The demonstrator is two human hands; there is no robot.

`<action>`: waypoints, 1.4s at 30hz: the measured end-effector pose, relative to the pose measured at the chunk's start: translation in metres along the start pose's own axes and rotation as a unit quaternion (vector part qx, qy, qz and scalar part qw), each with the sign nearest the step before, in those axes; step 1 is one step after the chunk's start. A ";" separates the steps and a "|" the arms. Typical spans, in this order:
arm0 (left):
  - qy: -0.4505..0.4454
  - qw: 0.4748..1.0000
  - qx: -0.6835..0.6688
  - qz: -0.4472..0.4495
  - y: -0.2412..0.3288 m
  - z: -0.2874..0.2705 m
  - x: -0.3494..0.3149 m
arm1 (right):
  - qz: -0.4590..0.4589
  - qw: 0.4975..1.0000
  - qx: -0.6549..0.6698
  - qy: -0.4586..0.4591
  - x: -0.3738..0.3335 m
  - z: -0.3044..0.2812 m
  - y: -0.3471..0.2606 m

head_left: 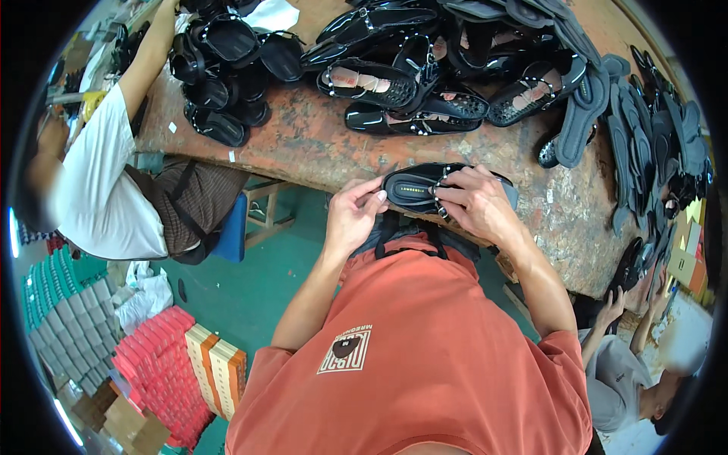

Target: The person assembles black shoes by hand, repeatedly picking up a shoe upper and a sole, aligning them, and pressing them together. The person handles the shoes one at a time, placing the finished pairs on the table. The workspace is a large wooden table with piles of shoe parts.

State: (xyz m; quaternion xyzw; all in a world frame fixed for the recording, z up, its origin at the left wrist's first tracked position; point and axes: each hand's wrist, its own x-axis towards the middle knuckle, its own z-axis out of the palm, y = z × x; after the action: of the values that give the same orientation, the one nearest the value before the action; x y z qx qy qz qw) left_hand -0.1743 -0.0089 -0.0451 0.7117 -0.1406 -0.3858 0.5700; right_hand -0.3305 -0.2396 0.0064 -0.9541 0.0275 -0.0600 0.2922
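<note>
A black flat shoe with studded straps (pixel 410 199) lies at the table's near edge, its dark insole facing up with lettering at the heel. My left hand (pixel 355 214) pinches the heel end between thumb and fingers. Over the straps and front part bends my right hand (pixel 478 199), its fingers closed on the shoe near the studded strap. Part of a grey insole (pixel 506 189) shows beyond the right hand, by the toe end. Just behind the shoe, a pile of glossy black shoes (pixel 417 114) shows perforated insides with pinkish patches.
Grey insoles (pixel 633 125) lie heaped at the right of the worn wooden table (pixel 303 155). More black shoes (pixel 220 95) stand at the left. A person in white (pixel 114 189) sits at the left, another in grey (pixel 618 379) works at the right. Red bundles (pixel 159 371) lie at lower left.
</note>
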 end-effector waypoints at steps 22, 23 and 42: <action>0.052 0.955 0.262 0.127 0.014 0.019 0.024 | -0.020 0.993 -0.105 -0.056 0.006 -0.004 -0.001; 0.075 0.916 0.315 0.237 0.012 0.024 0.024 | -0.027 0.990 -0.123 -0.065 0.007 -0.010 -0.001; -0.322 0.611 0.597 0.409 0.047 0.029 0.030 | 0.424 0.806 0.320 0.262 -0.061 0.033 -0.038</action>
State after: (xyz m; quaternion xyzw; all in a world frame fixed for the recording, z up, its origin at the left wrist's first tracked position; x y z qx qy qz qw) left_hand -0.1635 -0.0632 -0.0152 0.5929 -0.7909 -0.1474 0.0362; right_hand -0.3862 -0.1848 -0.0051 -0.6479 0.4844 -0.1828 0.5587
